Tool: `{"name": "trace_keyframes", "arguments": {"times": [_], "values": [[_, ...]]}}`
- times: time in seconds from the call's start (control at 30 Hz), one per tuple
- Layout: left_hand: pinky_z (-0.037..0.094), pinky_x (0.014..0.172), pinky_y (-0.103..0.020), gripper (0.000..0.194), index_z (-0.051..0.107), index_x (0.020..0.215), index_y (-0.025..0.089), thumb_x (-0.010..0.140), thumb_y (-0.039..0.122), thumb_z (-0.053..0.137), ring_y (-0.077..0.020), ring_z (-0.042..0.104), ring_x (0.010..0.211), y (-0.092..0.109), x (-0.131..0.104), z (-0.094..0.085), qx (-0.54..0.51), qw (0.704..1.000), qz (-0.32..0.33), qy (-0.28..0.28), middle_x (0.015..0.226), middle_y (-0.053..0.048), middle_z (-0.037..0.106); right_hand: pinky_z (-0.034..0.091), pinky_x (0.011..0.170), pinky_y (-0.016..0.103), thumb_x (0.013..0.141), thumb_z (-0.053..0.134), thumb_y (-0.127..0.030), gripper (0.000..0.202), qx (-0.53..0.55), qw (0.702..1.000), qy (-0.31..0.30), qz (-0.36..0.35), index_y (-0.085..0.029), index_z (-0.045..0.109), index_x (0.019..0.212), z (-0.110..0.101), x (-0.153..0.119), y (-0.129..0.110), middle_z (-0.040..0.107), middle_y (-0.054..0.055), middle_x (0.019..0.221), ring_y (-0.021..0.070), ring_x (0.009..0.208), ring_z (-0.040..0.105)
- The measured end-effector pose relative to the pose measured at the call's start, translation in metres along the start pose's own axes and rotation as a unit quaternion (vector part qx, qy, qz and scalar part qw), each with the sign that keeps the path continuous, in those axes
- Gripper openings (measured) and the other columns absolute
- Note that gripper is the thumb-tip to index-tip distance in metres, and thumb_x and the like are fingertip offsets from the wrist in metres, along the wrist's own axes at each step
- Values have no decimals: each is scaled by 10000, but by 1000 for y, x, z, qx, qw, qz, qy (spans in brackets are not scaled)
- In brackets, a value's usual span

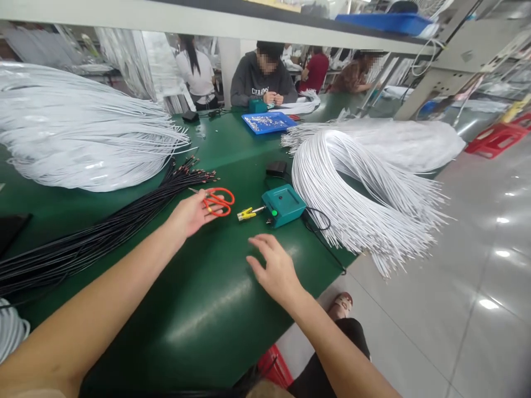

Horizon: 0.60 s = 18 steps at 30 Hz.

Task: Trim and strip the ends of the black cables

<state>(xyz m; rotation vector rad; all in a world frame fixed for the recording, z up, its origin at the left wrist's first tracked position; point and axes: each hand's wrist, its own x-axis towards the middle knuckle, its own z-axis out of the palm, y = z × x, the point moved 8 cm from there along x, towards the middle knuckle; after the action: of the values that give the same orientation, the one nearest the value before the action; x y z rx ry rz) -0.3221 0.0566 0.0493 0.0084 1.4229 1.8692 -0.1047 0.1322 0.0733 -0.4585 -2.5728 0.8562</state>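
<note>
Scissors (216, 200) with orange handles lie on the green table (199, 309), and the left hand (191, 213) reaches onto them, its fingers curled loosely over the near handle loop; whether they actually grip it cannot be told. The right hand (274, 268) hovers just above the tabletop nearer the table edge, fingers spread and slightly bent, holding nothing.

Just right of the scissors sits a small teal box (284, 204) with a green button on its side, a yellow clip (246, 213) at its left end and a black cord (319, 224) trailing off to its right. A bundle of black wires (95, 237) with copper-coloured ends runs diagonally across the left of the table, its tips close to the scissors. Large sheaves of white wires lie at far left (78, 132) and at right (365, 188), the right one overhanging the table edge.

Across the table a seated person in a grey sweatshirt (261, 80) bears white lettering, only partly readable as "CHA…". A blue tray (267, 121) of small parts lies before that person. Other workers sit farther back. The floor (456, 276) is glossy grey tile reflecting ceiling lights, with a red stool (495, 138) at far right.
</note>
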Motion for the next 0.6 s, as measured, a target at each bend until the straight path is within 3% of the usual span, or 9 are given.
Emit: {"name": "trace_keyframes", "arguments": {"times": [0.07,0.13,0.27,0.37,0.47,0.53,0.6], "values": [[548,747,-376,165,615,943,141,910,221,475,-212,690,775,11,40,-3,-11,999,-32,40,831,-99,711,531,802,329,878,542,-235,258,28,999,-44,15,-204,630,1119,24,-5,19,617,75,1104,178,899,634],[540,715,-362,122,604,924,129,877,157,495,-220,682,745,20,79,6,-4,997,-41,58,768,-102,692,531,757,312,892,515,-216,203,56,997,-40,17,-193,661,1032,38,-11,32,627,71,1006,165,826,630],[534,723,-329,158,587,970,119,876,132,461,-208,678,767,30,149,48,10,998,-24,65,765,-108,676,513,749,301,906,477,-188,199,94,995,0,13,-197,675,924,42,-15,41,619,63,920,172,851,614],[527,756,-316,174,571,1012,124,886,155,454,-190,674,797,30,188,78,40,997,3,69,789,-103,670,501,721,288,901,468,-167,207,111,994,5,17,-201,670,869,38,-14,40,616,50,879,161,807,603],[510,818,-361,220,550,1063,154,849,204,555,-205,663,875,28,204,91,101,991,29,88,874,-99,672,493,716,283,894,461,-150,215,116,993,8,22,-204,664,854,35,-12,40,617,45,857,157,785,594],[486,863,-403,350,524,1111,188,785,197,651,-222,645,951,33,199,86,154,981,47,109,971,-98,671,489,717,279,890,456,-143,219,114,993,9,22,-204,662,848,35,-12,40,616,42,848,153,776,589],[464,896,-412,448,507,1149,204,747,172,701,-219,626,1005,46,179,72,205,969,63,121,1061,-104,665,484,709,269,888,451,-140,223,109,994,6,21,-202,660,837,36,-12,40,614,39,844,148,771,587]]}}
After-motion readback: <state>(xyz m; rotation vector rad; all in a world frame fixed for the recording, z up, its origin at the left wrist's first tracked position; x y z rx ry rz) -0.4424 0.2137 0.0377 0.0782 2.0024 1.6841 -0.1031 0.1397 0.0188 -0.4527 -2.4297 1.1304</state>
